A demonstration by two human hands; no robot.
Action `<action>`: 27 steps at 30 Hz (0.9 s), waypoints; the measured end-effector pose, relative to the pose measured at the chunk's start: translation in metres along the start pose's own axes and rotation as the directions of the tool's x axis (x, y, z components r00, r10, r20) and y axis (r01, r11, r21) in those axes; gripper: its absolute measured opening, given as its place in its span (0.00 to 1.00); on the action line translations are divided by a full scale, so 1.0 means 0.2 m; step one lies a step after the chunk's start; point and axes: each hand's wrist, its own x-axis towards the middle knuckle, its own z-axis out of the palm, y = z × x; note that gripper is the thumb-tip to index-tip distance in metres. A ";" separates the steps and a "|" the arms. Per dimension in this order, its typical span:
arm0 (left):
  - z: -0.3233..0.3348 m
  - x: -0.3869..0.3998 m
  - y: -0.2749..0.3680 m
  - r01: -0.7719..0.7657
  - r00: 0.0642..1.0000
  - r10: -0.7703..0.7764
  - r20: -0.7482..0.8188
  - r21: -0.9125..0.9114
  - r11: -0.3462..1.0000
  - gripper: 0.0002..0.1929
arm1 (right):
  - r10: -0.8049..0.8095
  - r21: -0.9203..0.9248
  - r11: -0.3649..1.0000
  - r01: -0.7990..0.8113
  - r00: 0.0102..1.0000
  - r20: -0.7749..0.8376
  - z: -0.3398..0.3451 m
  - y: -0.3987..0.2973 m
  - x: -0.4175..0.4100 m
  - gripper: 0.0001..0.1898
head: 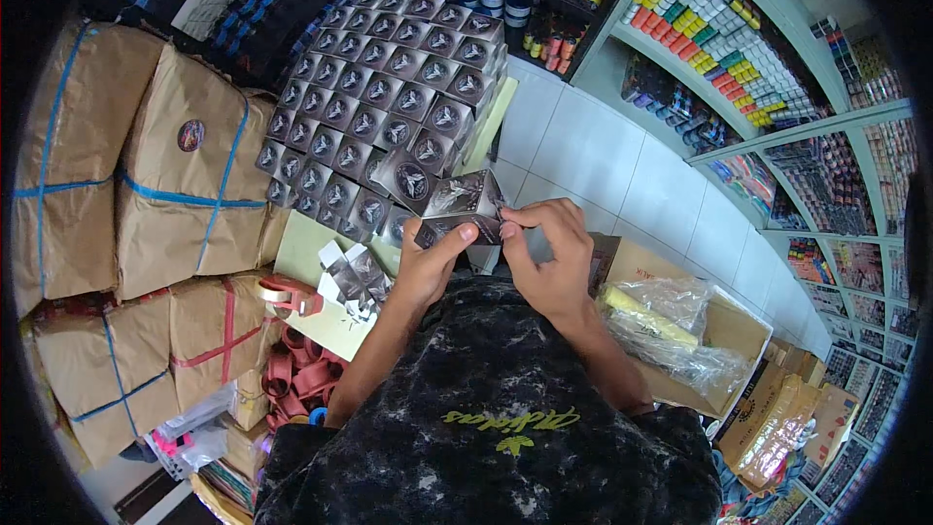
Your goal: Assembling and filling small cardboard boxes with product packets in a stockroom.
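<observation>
My left hand (436,255) grips a small dark printed cardboard box (461,197) from its left side, with the thumb along the near face. At the box's right end, the thumb and fingertips of my right hand (550,251) pinch its edge or flap. A panel with a round emblem (412,181) shows just beyond the box; I cannot tell whether it belongs to it. Behind it, many matching boxes (379,91) stand packed in rows on a pale yellow tabletop (310,240). Several flat, unfolded cartons (357,277) lie left of my left hand.
A red tape dispenser (291,297) sits at the table's left edge, above a heap of red rings (299,379). Strapped brown paper parcels (189,160) are piled left. An open carton with plastic wrap (678,328) stands right. Shelves of coloured spools (721,44) line the right side.
</observation>
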 end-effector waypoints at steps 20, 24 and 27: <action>0.05 -0.02 0.01 -0.043 0.998 0.047 -0.035 0.108 0.993 0.31 | -0.155 -0.192 0.971 0.144 0.987 -0.043 0.06 0.00 0.00 0.18; -0.01 -0.02 0.00 -0.029 0.999 0.031 -0.028 0.076 0.997 0.32 | -0.142 -0.191 0.973 0.132 0.989 -0.038 0.06 -0.03 -0.02 0.18; -0.04 -0.03 0.00 -0.032 0.999 0.033 -0.015 0.035 0.999 0.32 | -0.083 -0.090 0.993 0.082 0.996 -0.011 0.06 -0.05 -0.02 0.18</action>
